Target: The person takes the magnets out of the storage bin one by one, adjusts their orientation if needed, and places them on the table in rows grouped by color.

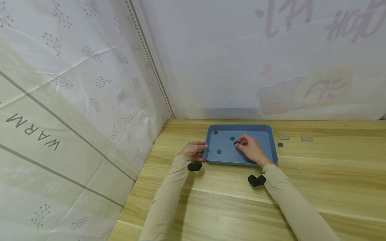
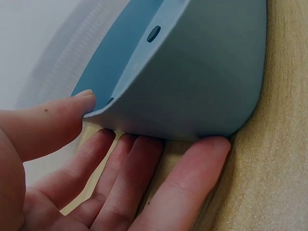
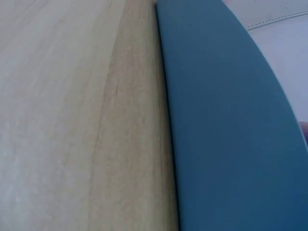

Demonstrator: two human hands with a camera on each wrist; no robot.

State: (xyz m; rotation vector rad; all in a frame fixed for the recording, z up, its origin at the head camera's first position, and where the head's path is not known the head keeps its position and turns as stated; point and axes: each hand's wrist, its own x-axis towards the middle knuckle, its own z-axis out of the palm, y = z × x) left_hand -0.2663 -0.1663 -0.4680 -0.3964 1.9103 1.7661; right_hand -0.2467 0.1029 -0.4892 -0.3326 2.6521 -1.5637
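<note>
Fingers (image 1: 243,136) of right hand (image 1: 251,149) pinched around one dark disc (image 1: 236,143), held at the tips, inside blue tray (image 1: 241,127); left hand (image 1: 192,150) spread, touching tray's left end.

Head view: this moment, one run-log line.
left grip: touches blue tray | right grip: pinches dark round disc | in tray: three more discs | right of tray: one disc, two gray rectangular plates

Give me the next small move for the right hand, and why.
Probably set the dark piece down in the blue tray and release it: the right hand pinches it there, near three dark discs, while the left hand holds the tray.
</note>
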